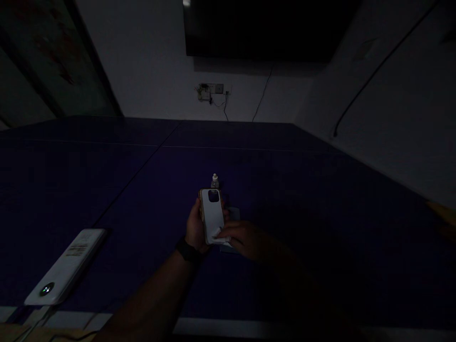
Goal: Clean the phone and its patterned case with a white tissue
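My left hand (pixel 195 225), with a dark watch on its wrist, is wrapped around the left edge of a phone case (pixel 213 216). The case is white with a brownish rim, and its camera cutout is at the top. Against the lower end of the case, my right hand (pixel 245 237) pinches a crumpled white piece that looks like a tissue or cloth (pixel 218 236). Just beyond the case stands a small clear bottle (pixel 214 181) with a white cap. Partly hidden beneath my hands is a flat pale item (pixel 234 213), too dark to name.
The dark blue surface (pixel 142 199) stretches to the far wall. At the left lies a white power bank (pixel 67 268) with cables at its near end. A large dark screen (pixel 270 28) hangs above wall sockets (pixel 215 89). A black cable (pixel 384 61) runs down the right wall. The room is very dim.
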A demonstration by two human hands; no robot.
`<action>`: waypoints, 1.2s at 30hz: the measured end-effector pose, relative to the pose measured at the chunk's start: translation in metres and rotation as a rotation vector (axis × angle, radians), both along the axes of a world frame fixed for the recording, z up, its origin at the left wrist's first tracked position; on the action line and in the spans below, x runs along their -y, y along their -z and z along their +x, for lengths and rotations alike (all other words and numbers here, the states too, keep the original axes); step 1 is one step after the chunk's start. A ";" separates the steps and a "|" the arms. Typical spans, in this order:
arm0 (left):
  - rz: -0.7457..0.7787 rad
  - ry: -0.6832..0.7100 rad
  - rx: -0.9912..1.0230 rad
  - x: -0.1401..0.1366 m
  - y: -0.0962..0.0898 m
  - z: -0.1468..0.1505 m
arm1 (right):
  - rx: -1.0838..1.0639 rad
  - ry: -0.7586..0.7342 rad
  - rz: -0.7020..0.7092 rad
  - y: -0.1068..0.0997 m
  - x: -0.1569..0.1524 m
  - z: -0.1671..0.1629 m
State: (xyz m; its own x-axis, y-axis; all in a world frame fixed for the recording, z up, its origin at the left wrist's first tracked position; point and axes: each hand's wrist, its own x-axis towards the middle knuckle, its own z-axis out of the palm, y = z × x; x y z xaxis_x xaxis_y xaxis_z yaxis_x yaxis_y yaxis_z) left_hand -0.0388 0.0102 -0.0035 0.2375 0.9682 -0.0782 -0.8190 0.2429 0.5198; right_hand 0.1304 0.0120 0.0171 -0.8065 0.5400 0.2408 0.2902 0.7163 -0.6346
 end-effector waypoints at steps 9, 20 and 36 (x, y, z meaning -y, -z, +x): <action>-0.027 0.041 -0.012 0.001 0.002 0.000 | -0.026 -0.025 0.108 0.005 0.008 -0.017; -0.096 0.039 0.022 -0.002 0.008 0.003 | -0.056 0.124 0.292 0.009 0.007 -0.023; -0.038 0.040 -0.014 0.000 0.007 0.001 | -0.009 -0.041 0.203 0.005 0.007 -0.017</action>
